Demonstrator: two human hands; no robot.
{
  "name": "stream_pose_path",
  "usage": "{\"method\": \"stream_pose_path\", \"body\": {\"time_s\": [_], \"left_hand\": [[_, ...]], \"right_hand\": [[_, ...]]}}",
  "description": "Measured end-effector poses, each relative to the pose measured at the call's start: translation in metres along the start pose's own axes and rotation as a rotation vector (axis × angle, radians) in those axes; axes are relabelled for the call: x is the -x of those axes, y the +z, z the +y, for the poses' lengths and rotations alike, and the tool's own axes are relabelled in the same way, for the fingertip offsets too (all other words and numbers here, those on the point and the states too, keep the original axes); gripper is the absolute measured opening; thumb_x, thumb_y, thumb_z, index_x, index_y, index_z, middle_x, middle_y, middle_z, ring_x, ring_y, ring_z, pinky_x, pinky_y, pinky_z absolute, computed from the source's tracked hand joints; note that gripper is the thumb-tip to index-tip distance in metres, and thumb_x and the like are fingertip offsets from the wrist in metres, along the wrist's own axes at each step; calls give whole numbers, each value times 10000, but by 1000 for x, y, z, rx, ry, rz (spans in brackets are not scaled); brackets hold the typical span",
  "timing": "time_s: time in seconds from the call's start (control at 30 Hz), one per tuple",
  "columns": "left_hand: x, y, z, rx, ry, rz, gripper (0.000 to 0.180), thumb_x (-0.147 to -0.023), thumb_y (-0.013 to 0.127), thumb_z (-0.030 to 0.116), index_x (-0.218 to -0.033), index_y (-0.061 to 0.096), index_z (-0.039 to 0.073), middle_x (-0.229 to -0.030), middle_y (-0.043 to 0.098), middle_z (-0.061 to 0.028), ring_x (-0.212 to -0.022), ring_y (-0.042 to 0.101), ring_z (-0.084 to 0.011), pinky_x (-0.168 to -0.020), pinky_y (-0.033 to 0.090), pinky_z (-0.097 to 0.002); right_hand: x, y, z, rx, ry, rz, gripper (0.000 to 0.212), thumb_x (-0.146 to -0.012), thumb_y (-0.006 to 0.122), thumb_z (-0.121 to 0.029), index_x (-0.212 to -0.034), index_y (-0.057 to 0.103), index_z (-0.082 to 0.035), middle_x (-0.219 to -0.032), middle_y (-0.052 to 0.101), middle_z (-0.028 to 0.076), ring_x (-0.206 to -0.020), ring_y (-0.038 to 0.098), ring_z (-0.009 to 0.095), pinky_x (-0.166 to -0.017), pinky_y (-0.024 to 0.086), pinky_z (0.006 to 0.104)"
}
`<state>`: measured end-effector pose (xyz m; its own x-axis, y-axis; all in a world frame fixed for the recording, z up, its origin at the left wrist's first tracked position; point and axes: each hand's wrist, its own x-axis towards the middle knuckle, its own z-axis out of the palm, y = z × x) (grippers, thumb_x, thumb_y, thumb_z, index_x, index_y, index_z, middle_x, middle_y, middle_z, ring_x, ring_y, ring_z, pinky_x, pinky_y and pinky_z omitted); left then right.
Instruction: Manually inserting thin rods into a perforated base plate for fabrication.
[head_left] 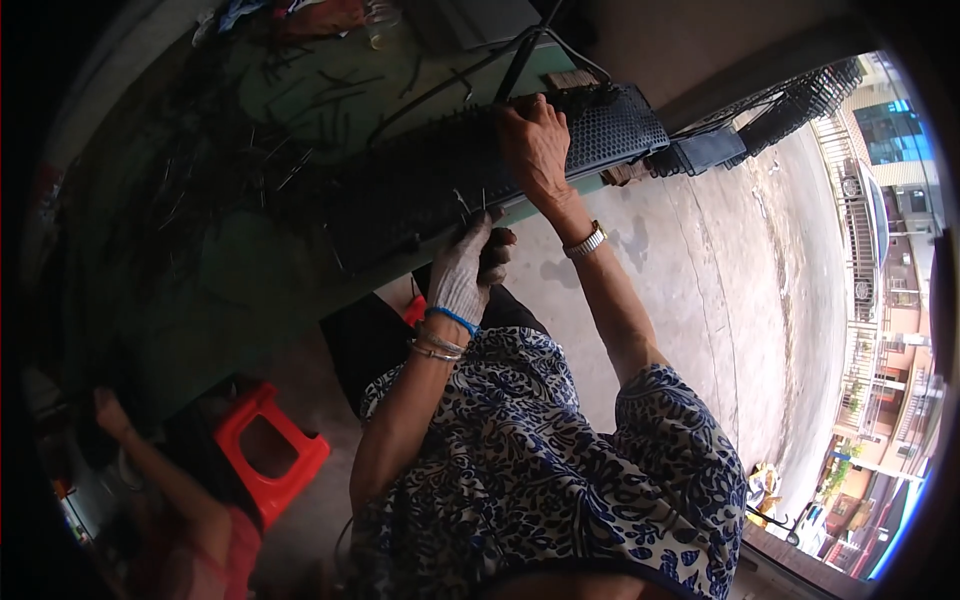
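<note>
A long black perforated panel [430, 175] lies slantwise along the front edge of the green tabletop [260, 310]. My bare right hand [537, 148] is closed over the panel's upper side, its fingertips at the far edge. My left hand [468, 265], in a pale knitted glove with dark fingertips, is at the panel's near edge. Its fingers are curled and the thumb points up toward the panel. Thin light-coloured pieces [483, 199] stick up beside the thumb; whether the hand holds them, I cannot tell.
Dark thin strips [335, 95] and fine pieces [280, 165] lie scattered across the table. A black bent frame [520, 55] rises behind the panel. Black mesh baskets [790, 115] stand at the far right. A red stool [270, 450] and another person's arm [160, 465] are at the lower left.
</note>
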<state>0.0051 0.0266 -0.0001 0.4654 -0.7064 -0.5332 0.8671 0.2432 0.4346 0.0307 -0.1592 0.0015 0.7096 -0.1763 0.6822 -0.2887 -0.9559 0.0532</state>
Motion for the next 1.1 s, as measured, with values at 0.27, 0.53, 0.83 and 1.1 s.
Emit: {"method": "stream_pose_path", "body": {"time_s": [0.27,0.53,0.83,1.1], "left_hand": [[-2,0,3,-62,18,37,250,-940,579,232,-1056,627,16,-772,646,-90,-568,535,-77,-433,365,-178],[-16,-4,-9,6,37,74,293,-930,588,285,-1034,621,13,-750,636,-97,-510,504,-84,-422,373,-208],[-13,-1,-2,-91,-22,-22,293,-956,551,288,-1061,603,19,-698,590,-65,-440,372,-44,-412,321,-198],[-10,3,5,-85,-50,-49,285,-957,554,288,-1071,604,32,-702,601,-72,-444,367,-35,-412,298,-187]], "right_hand": [[15,-52,0,-644,151,-454,202,-874,621,-143,-1064,658,-86,-855,623,96,-739,614,200,-649,488,314],[8,-59,7,-671,427,-248,89,-878,598,-61,-942,563,-10,-774,642,120,-663,627,206,-609,490,313],[3,-14,2,-496,318,-34,58,-886,561,-64,-897,520,-23,-732,568,166,-667,580,356,-595,467,370],[9,-30,-16,-393,323,-77,217,-856,598,-85,-1062,661,-110,-923,575,121,-728,616,276,-615,500,351]]}}
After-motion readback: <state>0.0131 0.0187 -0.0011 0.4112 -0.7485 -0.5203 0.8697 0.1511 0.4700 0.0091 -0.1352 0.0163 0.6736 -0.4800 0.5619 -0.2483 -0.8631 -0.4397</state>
